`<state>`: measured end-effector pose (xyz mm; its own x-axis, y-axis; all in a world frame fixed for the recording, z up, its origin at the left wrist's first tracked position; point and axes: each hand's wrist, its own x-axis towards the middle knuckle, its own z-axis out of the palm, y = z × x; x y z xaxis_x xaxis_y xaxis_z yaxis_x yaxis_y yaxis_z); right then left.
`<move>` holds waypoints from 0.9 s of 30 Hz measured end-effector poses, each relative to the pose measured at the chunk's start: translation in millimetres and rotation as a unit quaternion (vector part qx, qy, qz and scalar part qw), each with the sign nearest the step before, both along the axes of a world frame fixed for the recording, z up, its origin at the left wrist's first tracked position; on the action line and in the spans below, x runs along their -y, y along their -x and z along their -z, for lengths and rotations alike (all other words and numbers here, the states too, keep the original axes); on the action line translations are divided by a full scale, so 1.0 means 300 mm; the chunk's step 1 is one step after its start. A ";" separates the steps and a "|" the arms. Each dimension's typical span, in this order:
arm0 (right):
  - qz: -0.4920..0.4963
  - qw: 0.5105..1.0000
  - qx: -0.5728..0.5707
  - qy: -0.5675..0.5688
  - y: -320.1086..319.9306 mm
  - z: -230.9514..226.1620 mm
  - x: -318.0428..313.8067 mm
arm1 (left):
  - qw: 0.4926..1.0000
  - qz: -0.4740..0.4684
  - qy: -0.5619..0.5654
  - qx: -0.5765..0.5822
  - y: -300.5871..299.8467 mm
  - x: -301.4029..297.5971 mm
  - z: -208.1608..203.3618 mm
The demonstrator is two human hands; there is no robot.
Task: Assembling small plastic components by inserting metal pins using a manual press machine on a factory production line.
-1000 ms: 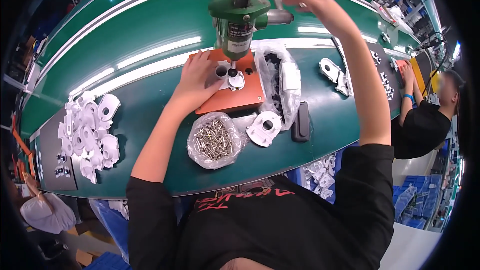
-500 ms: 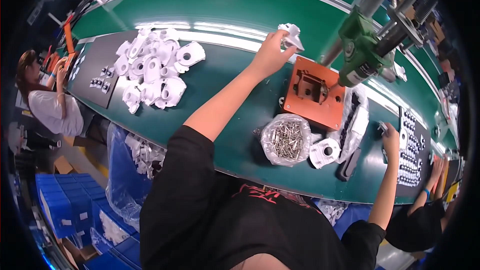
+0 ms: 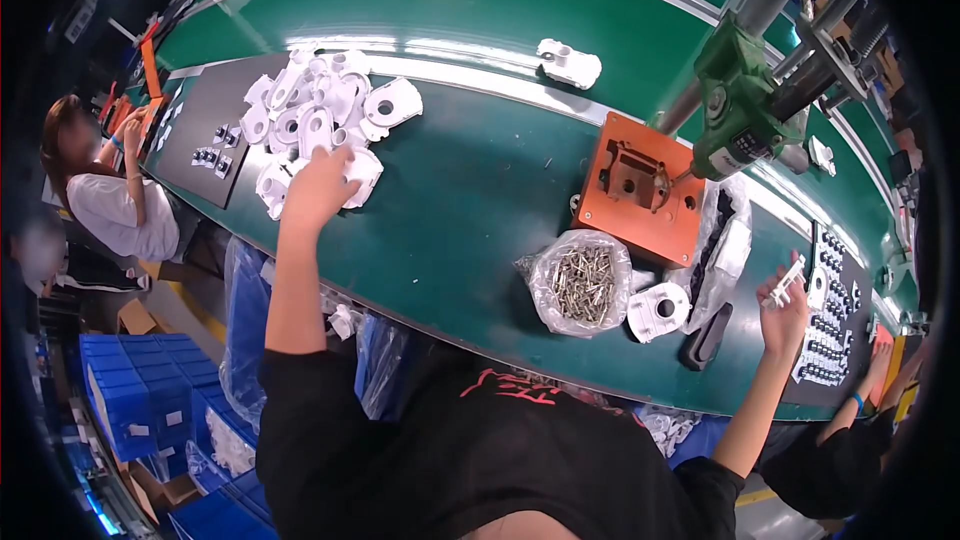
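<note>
My left hand (image 3: pixel 322 185), its fingers apart, is at the near side of a pile of white plastic housings (image 3: pixel 317 122). It touches or hovers just over the lower ones; which, I cannot tell. My right hand (image 3: pixel 786 312) holds a narrow white plastic part (image 3: pixel 787 282) up between thumb and fingers, beside the rows of small parts at the right. One white housing (image 3: pixel 570 65) lies alone on the green surface beyond the bench's far edge. Another white housing (image 3: pixel 659 311) rests near the bench's front edge, next to a bag of metal pins (image 3: pixel 583 285).
A green press (image 3: pixel 740 110) stands over an orange fixture block (image 3: pixel 637 190). Near it lie a plastic bag (image 3: pixel 735 235) and a dark elongated object (image 3: pixel 708 338). Small black-and-white parts (image 3: pixel 826 325) stand in rows at the right. Co-workers sit at both ends; blue bins (image 3: pixel 135 390) stand at lower left.
My left hand has let go of a white housing on the far green surface and swung left to the pile. My right hand has raised its white part and turned it.
</note>
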<state>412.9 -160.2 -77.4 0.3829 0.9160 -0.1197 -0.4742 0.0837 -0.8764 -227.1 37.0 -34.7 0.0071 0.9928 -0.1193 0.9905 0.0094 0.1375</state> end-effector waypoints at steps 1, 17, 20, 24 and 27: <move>-0.060 0.995 -0.072 -0.039 0.037 -0.002 -0.020 | 1.000 -0.004 0.000 -0.004 0.037 0.020 0.016; -0.130 0.958 0.252 -0.046 0.679 -0.271 -0.106 | 0.757 0.217 -0.018 0.616 -0.376 0.054 -0.043; -0.122 0.882 0.427 -0.157 0.799 -0.290 -0.164 | 0.703 0.269 0.037 0.657 -0.530 0.111 -0.107; -0.133 0.774 0.525 -0.328 0.858 -0.328 -0.248 | 0.691 0.342 0.135 0.622 -0.647 0.172 -0.173; -0.138 0.763 0.537 -0.331 0.887 -0.304 -0.250 | 0.603 0.275 0.160 0.732 -0.709 0.222 -0.169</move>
